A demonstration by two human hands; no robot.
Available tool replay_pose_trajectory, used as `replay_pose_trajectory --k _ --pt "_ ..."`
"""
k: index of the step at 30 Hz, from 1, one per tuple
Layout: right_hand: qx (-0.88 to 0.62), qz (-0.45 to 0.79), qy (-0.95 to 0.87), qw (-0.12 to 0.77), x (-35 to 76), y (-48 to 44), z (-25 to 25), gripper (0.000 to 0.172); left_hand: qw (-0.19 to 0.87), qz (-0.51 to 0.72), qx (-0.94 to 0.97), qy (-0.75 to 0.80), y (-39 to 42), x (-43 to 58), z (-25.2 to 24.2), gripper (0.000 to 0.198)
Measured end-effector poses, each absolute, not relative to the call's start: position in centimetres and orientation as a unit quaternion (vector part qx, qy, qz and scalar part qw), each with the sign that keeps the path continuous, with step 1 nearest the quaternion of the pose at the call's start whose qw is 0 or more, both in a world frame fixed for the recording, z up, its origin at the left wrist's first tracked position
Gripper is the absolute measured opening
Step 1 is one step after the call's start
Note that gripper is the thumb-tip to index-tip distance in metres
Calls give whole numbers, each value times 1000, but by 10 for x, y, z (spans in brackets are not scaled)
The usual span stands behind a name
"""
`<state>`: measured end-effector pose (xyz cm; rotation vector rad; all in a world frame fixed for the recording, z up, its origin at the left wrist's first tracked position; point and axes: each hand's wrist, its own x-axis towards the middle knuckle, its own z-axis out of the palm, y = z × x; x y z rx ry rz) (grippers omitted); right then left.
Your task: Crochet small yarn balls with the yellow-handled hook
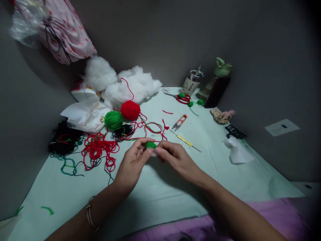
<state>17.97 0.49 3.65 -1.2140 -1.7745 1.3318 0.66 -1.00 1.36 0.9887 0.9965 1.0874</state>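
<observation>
At the centre of the frame, the left hand (132,164) and the right hand (175,157) meet over the pale green cloth (175,194), and the fingertips of both are pinched together on a small green crocheted piece (150,145) held between them just above the cloth. Just above the hands lies loose red yarn (99,150), with a green yarn ball (113,119) and a red yarn ball (130,110) touching each other further up, left of centre, below a heap of white stuffing (132,85). To the upper right of the hands lie a yellow-handled crochet hook (184,140) and orange thread snips (180,121), both apart from the fingers.
</observation>
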Motion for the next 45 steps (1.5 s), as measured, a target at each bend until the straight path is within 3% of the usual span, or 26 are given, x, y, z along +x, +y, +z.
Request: replay_pose_trajectory --k 6,13,19,29,36,41,45 --pt "-427 543 -654 307 177 1 41 20 620 471 444 444 -9 4 20 23" --pt "-459 534 -614 358 172 4 30 34 615 485 454 425 -12 7 17 28" --pt "-479 503 -617 369 173 4 27 30 638 466 463 402 -13 8 14 33" --pt "-444 496 -700 259 181 2 38 25 576 488 474 452 -12 10 12 22" --pt "-469 451 -708 273 171 -5 31 23 563 481 480 470 -6 8 7 6" --pt "-501 375 -722 297 169 -3 23 28 570 498 462 461 -6 10 3 7" --pt "-512 402 -688 320 172 1 23 28 593 499 464 430 -7 8 4 13"
